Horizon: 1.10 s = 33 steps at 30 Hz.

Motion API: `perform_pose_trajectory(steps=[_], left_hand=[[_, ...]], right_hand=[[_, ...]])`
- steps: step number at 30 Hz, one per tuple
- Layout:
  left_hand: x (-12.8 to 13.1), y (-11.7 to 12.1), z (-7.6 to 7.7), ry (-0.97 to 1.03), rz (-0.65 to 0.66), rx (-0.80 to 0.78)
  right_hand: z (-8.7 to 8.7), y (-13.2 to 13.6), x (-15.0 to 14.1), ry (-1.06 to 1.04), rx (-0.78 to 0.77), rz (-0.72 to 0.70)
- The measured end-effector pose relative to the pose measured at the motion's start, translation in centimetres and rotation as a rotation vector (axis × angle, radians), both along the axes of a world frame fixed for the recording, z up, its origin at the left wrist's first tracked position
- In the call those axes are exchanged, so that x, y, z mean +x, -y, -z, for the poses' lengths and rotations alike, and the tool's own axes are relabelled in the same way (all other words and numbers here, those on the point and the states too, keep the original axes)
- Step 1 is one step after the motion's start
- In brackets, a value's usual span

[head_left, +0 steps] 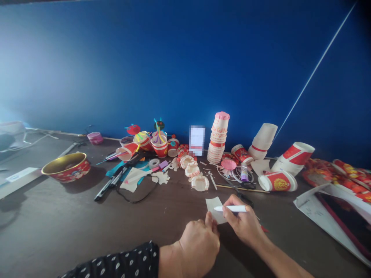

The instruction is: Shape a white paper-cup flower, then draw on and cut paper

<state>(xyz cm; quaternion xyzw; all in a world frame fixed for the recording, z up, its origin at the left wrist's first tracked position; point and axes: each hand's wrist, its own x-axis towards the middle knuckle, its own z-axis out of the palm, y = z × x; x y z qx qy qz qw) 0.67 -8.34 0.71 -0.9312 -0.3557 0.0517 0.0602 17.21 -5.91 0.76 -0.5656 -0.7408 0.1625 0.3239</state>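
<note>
My right hand (246, 226) is closed around a white marker (236, 208), held nearly level with its tip pointing left over a small pale piece of paper (213, 202). Whether the tip touches the paper I cannot tell. My left hand (199, 243) has its fingers curled, with the fingertips gripping the paper's lower edge and pressing it on the dark table. Beyond the right hand lie black-handled scissors (245, 197), partly hidden. Farther out, scalloped paper cup pieces (199, 182) sit in a row.
A tall stack of paper cups (217, 141) stands at the back. More red and white cups (278, 181) lie to the right, near a tablet-like device (346, 218). At left are a gold-lined red bowl (66, 170) and black pens (113, 181). Cup figures (159, 144) stand behind.
</note>
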Motion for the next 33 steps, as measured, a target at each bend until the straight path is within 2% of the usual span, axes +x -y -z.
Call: perform_pose_trajectory(steps=[9,18,24,27,33], left_hand=[[0.1,0.1,-0.6,0.000,-0.007,-0.022],[-0.1,0.0,0.3,0.003,0.006,0.020],[-0.1,0.0,0.5,0.021,0.002,0.035],[0.0,0.0,0.2,0.017,-0.005,0.009],[0.1,0.0,-0.2,0.009,-0.005,0.000]], right_hand=[[-0.3,0.1,-0.1,0.008,-0.012,0.020],[0.0,0.2,0.0,-0.010,-0.018,0.042],[0.6,0.2,0.4,-0.274,-0.075,0.138],[0.7,0.2,0.5,-0.337,-0.095,0.177],[0.9,0.1,0.5,-0.222,-0.070,0.175]])
